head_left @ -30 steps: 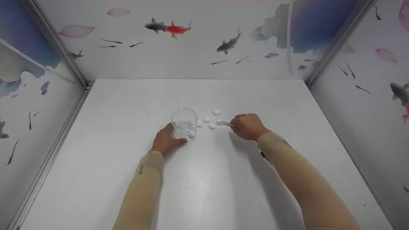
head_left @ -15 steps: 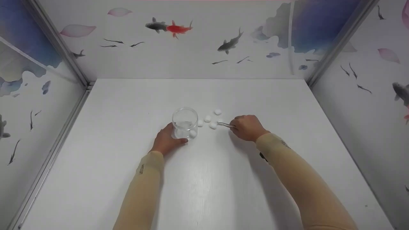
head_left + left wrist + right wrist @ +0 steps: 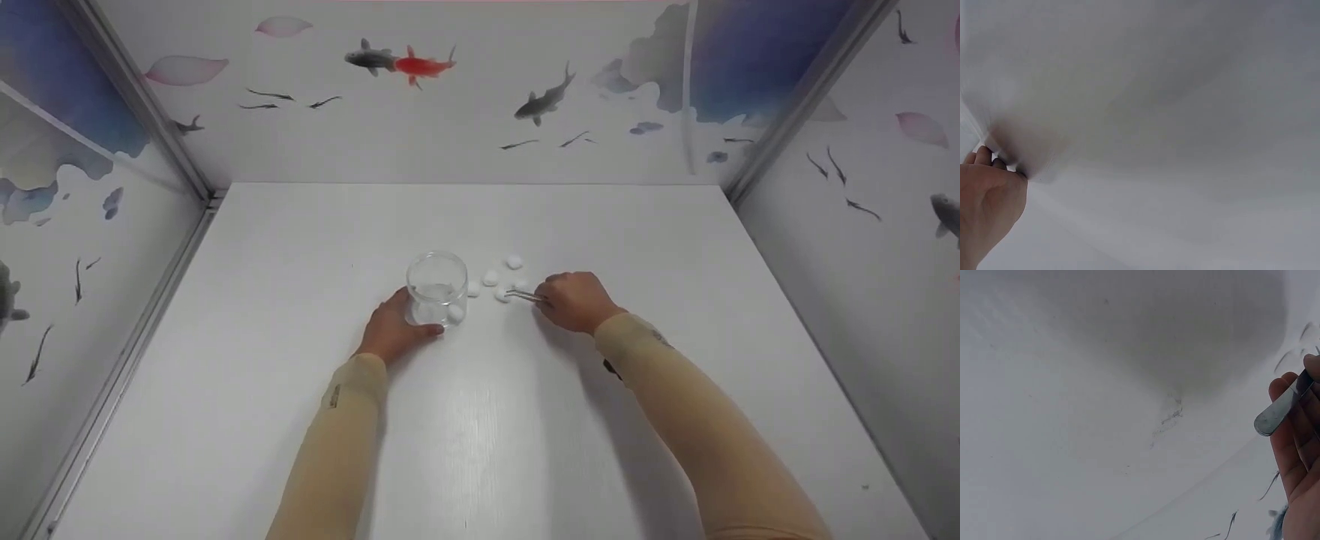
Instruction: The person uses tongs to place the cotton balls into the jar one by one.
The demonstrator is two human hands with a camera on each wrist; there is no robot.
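Observation:
My left hand point(image 3: 394, 330) curls round the lower left side of a clear jar point(image 3: 437, 289), thumb across its front. One white cotton ball point(image 3: 454, 313) shows inside, low on the right. In my right hand point(image 3: 577, 300) I pinch metal tweezers point(image 3: 527, 295), their tips pointing left at a cotton ball point(image 3: 502, 295) on the table. More cotton balls lie around it, including one point(image 3: 514, 262) farther back and one point(image 3: 474, 289) close beside the jar. The right wrist view shows the rounded rear end of the tweezers point(image 3: 1276, 417) between my fingers.
The white table point(image 3: 465, 450) is bounded by a back panel point(image 3: 450, 150) and side panels printed with fish and petals. Metal rails point(image 3: 142, 337) run along the left edge.
My right hand has moved slightly left and towards me, bringing the tweezer tips from one cotton ball to a nearer one. The left hand and jar have stayed in place.

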